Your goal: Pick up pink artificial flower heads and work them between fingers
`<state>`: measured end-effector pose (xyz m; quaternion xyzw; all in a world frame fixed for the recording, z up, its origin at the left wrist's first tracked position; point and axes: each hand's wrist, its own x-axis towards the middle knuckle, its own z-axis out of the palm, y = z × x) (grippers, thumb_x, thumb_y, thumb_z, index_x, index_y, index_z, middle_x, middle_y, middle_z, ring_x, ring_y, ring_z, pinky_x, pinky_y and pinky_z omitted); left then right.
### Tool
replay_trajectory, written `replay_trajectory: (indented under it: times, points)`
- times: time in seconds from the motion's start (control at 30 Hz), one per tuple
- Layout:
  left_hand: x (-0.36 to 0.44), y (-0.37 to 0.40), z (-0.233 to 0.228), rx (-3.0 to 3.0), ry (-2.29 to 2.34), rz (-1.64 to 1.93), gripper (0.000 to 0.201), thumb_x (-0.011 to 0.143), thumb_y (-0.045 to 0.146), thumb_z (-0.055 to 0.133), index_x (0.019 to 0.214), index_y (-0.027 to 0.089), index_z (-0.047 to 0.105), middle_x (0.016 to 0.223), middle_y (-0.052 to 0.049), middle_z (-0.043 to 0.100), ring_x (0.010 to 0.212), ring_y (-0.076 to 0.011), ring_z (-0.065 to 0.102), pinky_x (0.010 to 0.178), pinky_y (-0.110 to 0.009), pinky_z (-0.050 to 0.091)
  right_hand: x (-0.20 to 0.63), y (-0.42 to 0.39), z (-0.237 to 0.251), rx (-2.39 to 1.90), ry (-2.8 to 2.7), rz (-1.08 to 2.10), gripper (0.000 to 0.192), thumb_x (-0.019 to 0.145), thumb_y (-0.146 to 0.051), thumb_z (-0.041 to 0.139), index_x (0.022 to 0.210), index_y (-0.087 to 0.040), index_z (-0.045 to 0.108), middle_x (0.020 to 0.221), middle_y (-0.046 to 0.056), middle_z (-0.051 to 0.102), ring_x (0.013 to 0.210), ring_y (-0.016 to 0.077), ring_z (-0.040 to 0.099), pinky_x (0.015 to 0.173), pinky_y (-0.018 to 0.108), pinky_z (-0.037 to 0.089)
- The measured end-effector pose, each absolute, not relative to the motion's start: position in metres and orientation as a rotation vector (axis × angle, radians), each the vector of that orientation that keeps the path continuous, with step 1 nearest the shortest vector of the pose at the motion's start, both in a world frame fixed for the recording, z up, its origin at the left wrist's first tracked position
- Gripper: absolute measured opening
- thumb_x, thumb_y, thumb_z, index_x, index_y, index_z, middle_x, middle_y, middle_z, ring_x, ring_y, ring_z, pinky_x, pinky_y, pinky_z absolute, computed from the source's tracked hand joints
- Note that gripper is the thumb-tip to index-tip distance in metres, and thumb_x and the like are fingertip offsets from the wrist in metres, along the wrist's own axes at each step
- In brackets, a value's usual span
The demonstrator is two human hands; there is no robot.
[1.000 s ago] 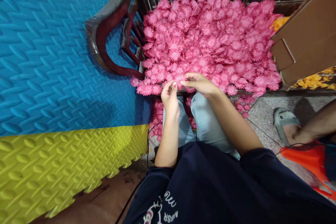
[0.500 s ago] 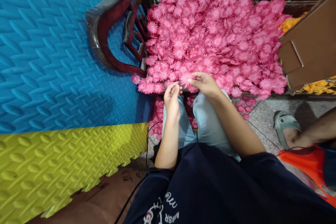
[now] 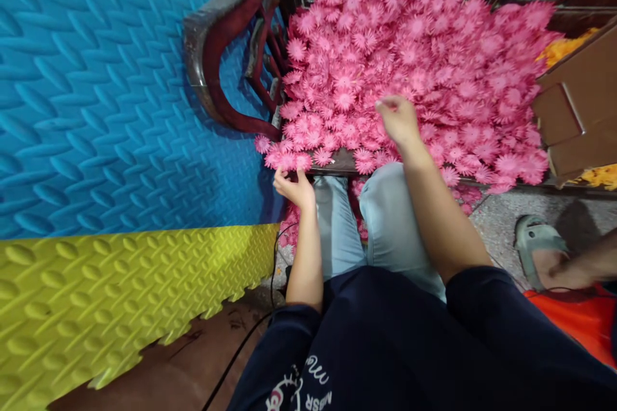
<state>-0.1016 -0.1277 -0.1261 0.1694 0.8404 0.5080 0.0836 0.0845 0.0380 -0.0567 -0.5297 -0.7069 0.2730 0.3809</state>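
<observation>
Pink artificial flower heads (image 3: 434, 77) lie in a wide heap on a dark wooden bench (image 3: 343, 162). My right hand (image 3: 399, 121) is over the middle of the heap, fingers bent and thumb and fingertips drawn together; whether a petal piece is between them I cannot make out. At the bench's front left edge, my left hand (image 3: 295, 190) is palm up with thumb and fingers curved apart. Its fingertips reach the lower petals of a pink flower head (image 3: 288, 160) in a short row there.
A curved wooden armrest (image 3: 212, 64) and blue-and-yellow foam mats (image 3: 120, 109) are on the left. A cardboard box (image 3: 578, 96) stands right, with yellow pieces (image 3: 598, 176) near it. More pink flowers lie below the bench. Another person's sandalled foot (image 3: 544, 253) is at right.
My hands have parted: the left moved left to the bench edge, the right moved up over the heap. The pink flower that was between them no longer shows there. The view shifted slightly.
</observation>
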Motion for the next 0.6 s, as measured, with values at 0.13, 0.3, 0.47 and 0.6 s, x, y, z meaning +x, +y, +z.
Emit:
replay_trajectory:
  times: [0.13, 0.3, 0.47, 0.6]
  points:
    - [-0.115, -0.119, -0.132, 0.508, 2.676, 1.272, 0.067, 0.075, 0.034, 0.069, 0.133, 0.014, 0.044, 0.119, -0.015, 0.052, 0.12, -0.0263, 0.046, 0.107, -0.038, 0.03, 0.068, -0.006, -0.038, -1.375, -1.905, 1.215, 0.016, 0.078, -0.028, 0.052, 0.071, -0.015, 0.058, 0.065, 0.001, 0.055, 0.062, 0.0121, 0.05, 0.065, 0.028, 0.042]
    - [-0.114, -0.11, -0.135, 0.639, 2.601, 1.227, 0.046, 0.072, 0.031, 0.071, 0.115, 0.017, 0.063, 0.115, -0.014, 0.049, 0.115, -0.0264, 0.05, 0.102, -0.034, 0.035, 0.067, -0.01, -0.038, -1.272, -2.036, 1.32, 0.017, 0.075, -0.025, 0.057, 0.061, -0.016, 0.056, 0.057, -0.002, 0.051, 0.057, 0.01, 0.044, 0.06, 0.025, 0.035]
    - [-0.107, -0.113, -0.135, 0.673, 2.524, 1.241, 0.03, 0.071, 0.029, 0.071, 0.099, 0.021, 0.068, 0.107, -0.009, 0.054, 0.107, -0.0266, 0.055, 0.096, -0.038, 0.038, 0.07, -0.004, -0.043, -1.218, -1.982, 1.373, 0.017, 0.074, -0.022, 0.06, 0.058, -0.017, 0.055, 0.051, -0.003, 0.047, 0.054, 0.0104, 0.04, 0.056, 0.025, 0.031]
    - [-0.106, -0.112, -0.136, 0.739, 2.447, 1.275, 0.016, 0.071, 0.033, 0.069, 0.079, 0.02, 0.067, 0.096, -0.007, 0.059, 0.103, -0.0251, 0.056, 0.095, -0.038, 0.038, 0.069, -0.005, -0.041, -1.269, -1.984, 1.39, 0.02, 0.076, -0.021, 0.057, 0.057, -0.017, 0.055, 0.052, -0.003, 0.047, 0.053, 0.0093, 0.04, 0.056, 0.025, 0.031]
